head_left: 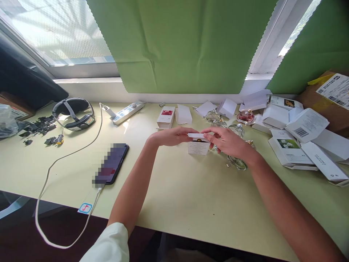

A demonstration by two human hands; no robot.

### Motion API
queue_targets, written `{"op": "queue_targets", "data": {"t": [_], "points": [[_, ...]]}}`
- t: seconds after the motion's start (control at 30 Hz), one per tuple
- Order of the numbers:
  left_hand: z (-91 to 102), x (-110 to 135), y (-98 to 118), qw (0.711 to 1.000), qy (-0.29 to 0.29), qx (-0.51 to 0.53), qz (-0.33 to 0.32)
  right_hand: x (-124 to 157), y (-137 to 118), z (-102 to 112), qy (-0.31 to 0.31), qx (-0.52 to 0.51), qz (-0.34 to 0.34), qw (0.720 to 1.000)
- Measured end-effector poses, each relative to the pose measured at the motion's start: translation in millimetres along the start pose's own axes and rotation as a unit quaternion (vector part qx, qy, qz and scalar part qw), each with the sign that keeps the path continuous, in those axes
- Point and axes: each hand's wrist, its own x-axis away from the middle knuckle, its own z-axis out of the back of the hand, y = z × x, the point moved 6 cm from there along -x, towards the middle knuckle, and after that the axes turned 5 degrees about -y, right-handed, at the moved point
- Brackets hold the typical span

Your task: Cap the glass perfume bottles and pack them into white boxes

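Observation:
A small white carton [198,147] with printed text stands on the pale table [174,189] at mid-frame. Its top flap is partly open and something dark with a gold tint shows inside. My left hand [174,136] comes in from the left, its fingertips pinched on the carton's top flap. From the right, my right hand [227,141] has its fingers curled on the same top edge. Both hands grip the carton.
Glass perfume bottles [237,162] lie right of my hands, with several white cartons [289,147] beyond. A phone [113,163] on a white cable lies to the left, near a power strip [127,112], a headset [73,113] and small black parts [38,128].

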Motion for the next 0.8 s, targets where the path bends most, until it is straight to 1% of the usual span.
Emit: {"op": "queue_targets", "data": {"t": [0.17, 0.27, 0.4, 0.8], "points": [[0.3, 3.0, 1.0, 1.000, -0.005, 0.021, -0.011, 1.1, -1.6, 1.3, 0.005, 0.028, 0.004, 1.000], [-0.3, 4.4, 2.5, 1.000, -0.009, 0.024, -0.003, 0.8, -0.8, 0.3, 0.002, 0.038, 0.005, 0.999], [0.9, 4.9, 4.1, 1.000, -0.001, 0.027, 0.015, -0.2, 0.8, -1.0, -0.001, 0.040, 0.006, 0.999], [0.8, 1.1, 0.6, 0.999, 0.002, 0.036, 0.006, -0.1, 2.1, -2.5, -0.005, 0.038, 0.018, 0.999]]}}
